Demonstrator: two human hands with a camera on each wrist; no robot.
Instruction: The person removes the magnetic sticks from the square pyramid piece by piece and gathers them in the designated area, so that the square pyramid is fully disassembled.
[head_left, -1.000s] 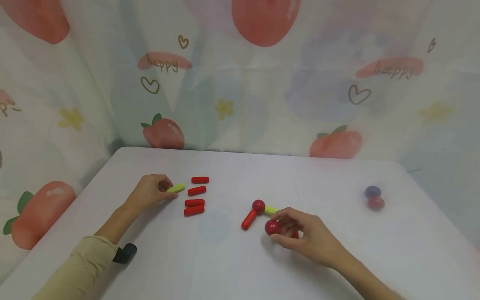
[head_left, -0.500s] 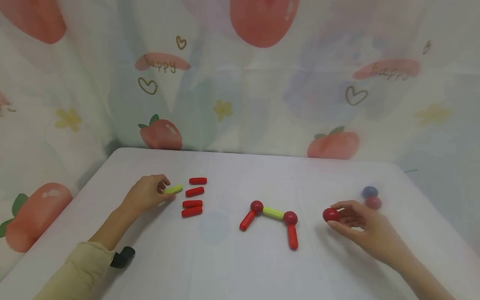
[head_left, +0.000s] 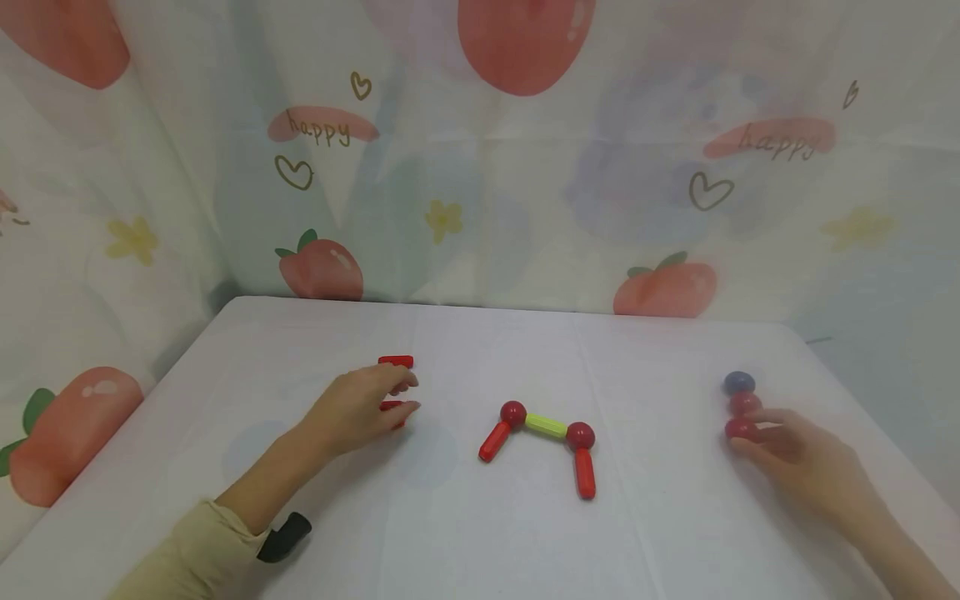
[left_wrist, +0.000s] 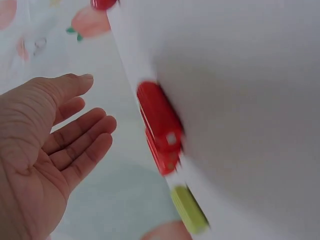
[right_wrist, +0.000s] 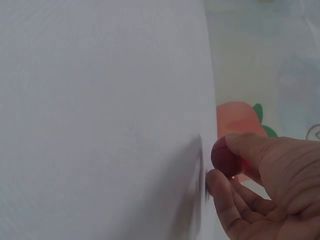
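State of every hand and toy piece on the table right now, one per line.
Left hand: holding nothing
Right hand: pinching a ball
Held red ball: gripped between thumb and fingers
Ball-and-stick chain: joined, lying on table
Loose red sticks: lying down, partly hidden in head view
Loose yellow-green stick: lying down, unheld
Other loose red ball: unheld
Blue ball: unheld

Red ball point(head_left: 739, 429) — in right hand point(head_left: 813, 467)
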